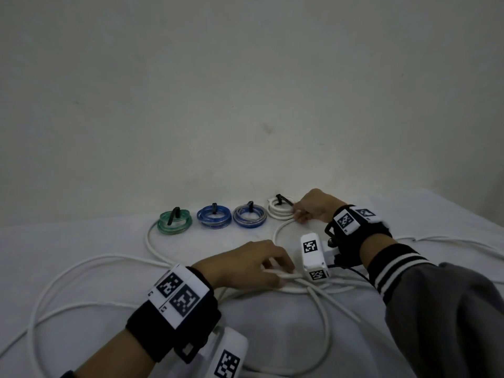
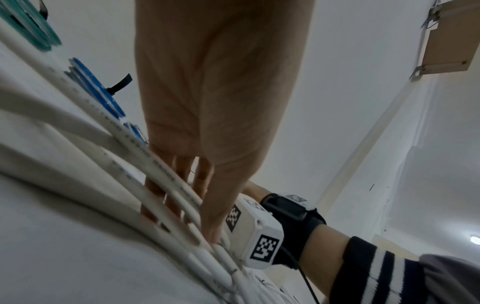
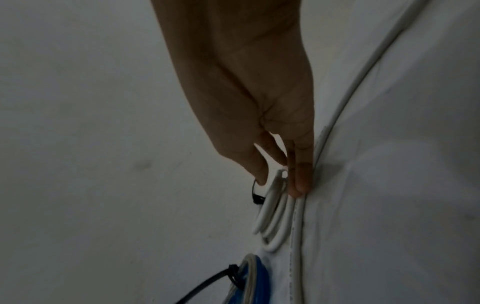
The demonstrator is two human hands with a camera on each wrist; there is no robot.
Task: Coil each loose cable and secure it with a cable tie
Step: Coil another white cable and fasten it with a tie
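Note:
A long loose white cable [image 1: 148, 237] sprawls in wide loops over the white sheet [image 1: 259, 331]. My left hand [image 1: 283, 271] grips several of its strands [image 2: 155, 162] where they cross, near the middle. At the back, my right hand [image 1: 298, 214] pinches the small white coil [image 1: 279, 211], which has a black cable tie [image 1: 282, 199] on it. In the right wrist view the thumb and fingers [image 3: 298, 181] hold that coil [image 3: 272, 216] at its edge, with the tie [image 3: 255, 195] just beside the thumb. A strand of the loose cable [image 3: 363, 67] runs past the hand.
Three tied coils stand in a row left of the white one: green [image 1: 174, 222], blue [image 1: 214, 218] and grey-blue [image 1: 249, 218]. A plain wall [image 1: 245, 91] rises right behind them. Cable loops lie on both sides of my arms.

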